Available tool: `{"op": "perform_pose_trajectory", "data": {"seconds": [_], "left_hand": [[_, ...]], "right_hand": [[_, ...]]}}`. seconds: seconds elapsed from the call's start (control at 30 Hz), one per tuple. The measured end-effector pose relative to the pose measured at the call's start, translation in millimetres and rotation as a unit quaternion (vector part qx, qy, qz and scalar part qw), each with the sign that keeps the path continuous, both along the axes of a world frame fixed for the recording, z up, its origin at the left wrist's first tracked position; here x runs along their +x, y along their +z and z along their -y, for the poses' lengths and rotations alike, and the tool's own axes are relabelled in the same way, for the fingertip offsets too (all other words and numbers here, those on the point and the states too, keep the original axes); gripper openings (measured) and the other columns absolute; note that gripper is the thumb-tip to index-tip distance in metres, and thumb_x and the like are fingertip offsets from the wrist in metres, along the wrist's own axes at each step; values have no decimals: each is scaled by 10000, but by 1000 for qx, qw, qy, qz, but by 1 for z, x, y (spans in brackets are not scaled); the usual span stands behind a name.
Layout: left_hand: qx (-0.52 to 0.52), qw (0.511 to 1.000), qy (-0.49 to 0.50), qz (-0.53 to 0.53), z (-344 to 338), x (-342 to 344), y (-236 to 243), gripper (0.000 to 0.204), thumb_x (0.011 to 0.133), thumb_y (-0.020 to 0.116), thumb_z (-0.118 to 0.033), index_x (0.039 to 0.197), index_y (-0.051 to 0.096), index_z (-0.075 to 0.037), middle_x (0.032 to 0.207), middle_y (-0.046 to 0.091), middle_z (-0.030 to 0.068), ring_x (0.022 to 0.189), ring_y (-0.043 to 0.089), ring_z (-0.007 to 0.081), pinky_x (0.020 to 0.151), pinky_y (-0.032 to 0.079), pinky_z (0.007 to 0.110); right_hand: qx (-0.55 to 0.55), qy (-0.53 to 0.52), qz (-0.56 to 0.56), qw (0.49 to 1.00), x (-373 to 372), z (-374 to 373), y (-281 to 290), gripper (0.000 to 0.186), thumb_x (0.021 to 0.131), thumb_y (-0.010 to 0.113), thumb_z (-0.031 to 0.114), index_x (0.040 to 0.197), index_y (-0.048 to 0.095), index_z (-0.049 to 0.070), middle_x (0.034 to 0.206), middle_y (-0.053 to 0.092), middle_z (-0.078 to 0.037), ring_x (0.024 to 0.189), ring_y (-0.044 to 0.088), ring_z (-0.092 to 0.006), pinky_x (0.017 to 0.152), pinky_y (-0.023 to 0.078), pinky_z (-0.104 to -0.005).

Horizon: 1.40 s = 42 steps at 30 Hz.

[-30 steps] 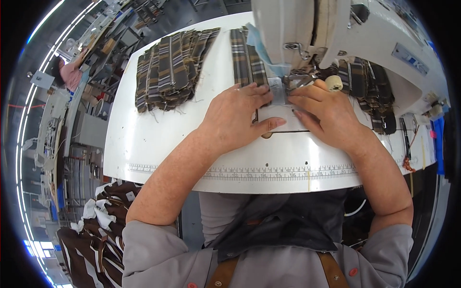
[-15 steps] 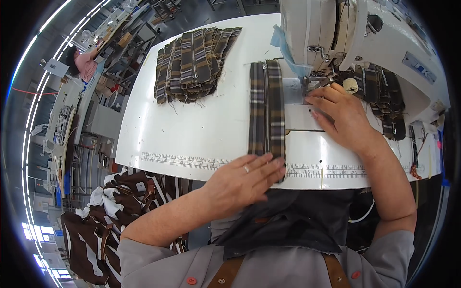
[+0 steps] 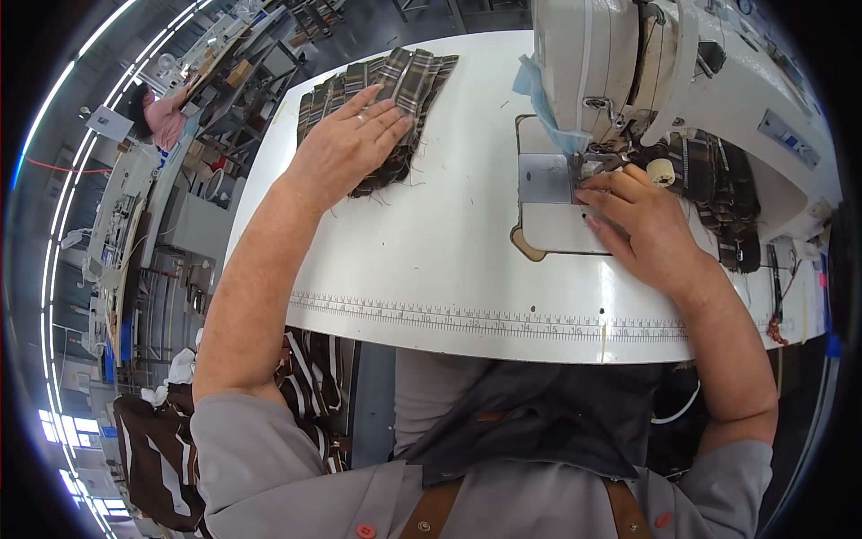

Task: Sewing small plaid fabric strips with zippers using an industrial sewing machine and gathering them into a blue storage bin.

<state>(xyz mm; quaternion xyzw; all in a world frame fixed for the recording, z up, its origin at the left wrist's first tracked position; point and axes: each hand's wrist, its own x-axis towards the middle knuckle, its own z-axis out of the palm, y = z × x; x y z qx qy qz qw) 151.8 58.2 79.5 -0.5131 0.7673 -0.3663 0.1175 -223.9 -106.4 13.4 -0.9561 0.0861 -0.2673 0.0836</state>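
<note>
My left hand (image 3: 346,144) lies flat with its fingers stretched out on a pile of brown and grey plaid fabric pieces (image 3: 420,76) at the far left of the table; some pieces show zippers. It covers the pile's middle, so I cannot tell if the fingers pinch a piece. At the sewing machine (image 3: 606,63), my right hand (image 3: 648,225) rests with bent fingers beside the presser foot, thumb apart from them. No fabric shows between its fingers. The metal plate (image 3: 543,178) left of the foot is uncovered.
More plaid zippered pieces (image 3: 732,202) lie behind the machine's needle area at right. A printed ruler (image 3: 449,315) runs along the white table's (image 3: 449,242) near edge. Brown and white garments (image 3: 148,449) are heaped below left. Another person (image 3: 163,121) sits far left.
My left hand has moved from the table's near edge up and left to the pile. The plaid zippered strip has gone from beside the machine. My right hand has hardly moved.
</note>
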Motion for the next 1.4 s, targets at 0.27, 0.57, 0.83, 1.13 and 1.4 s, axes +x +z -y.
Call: {"op": "perform_pose_trajectory", "data": {"seconds": [0.27, 0.57, 0.83, 1.13, 1.4], "left_hand": [[-177, 799, 130, -560, -13, 19, -25, 572, 965, 738, -565, 1273, 782, -85, 1143, 812, 110, 1140, 747, 285, 1012, 543, 384], [-215, 433, 334, -809, 2, 170, -62, 1201, 646, 837, -866, 1342, 676, 99, 1258, 692, 217, 1250, 621, 365, 1109, 436, 471], [-60, 545, 388, -741, 37, 191, -71, 1024, 725, 903, -705, 1316, 681, 102, 1203, 736, 262, 1163, 715, 320, 1000, 539, 400], [46, 442, 160, -882, 11, 125, -41, 898, 740, 956, -574, 1372, 631, -25, 1248, 736, 164, 1176, 728, 259, 977, 606, 382], [110, 350, 101, -925, 17, 112, -46, 695, 812, 951, -250, 1373, 614, -15, 1256, 736, 141, 1132, 745, 233, 949, 637, 366]], "right_hand": [[5, -8, -21, 1000, -1, -1, 4, 251, 879, 749, 71, 1130, 754, 50, 1191, 716, -100, 998, 710, -326, 839, 583, -444], [373, -2, 11, 928, 16, -26, 16, 465, 999, 725, 111, 1448, 620, 47, 1405, 645, -132, 1281, 619, -215, 1069, 507, -343], [635, -53, 73, 767, 166, -45, 2, 695, 1031, 726, 266, 1538, 426, -104, 1543, 509, -209, 1432, 506, -243, 1199, 415, -349], [680, -35, 126, 722, 288, -8, 10, 670, 979, 799, 324, 1355, 558, -176, 1274, 696, -221, 1130, 712, -280, 993, 563, -372], [699, 4, 67, 712, 282, -5, 18, 681, 914, 866, 293, 1409, 568, -67, 1308, 693, -199, 1188, 702, -271, 1024, 581, -379]]}}
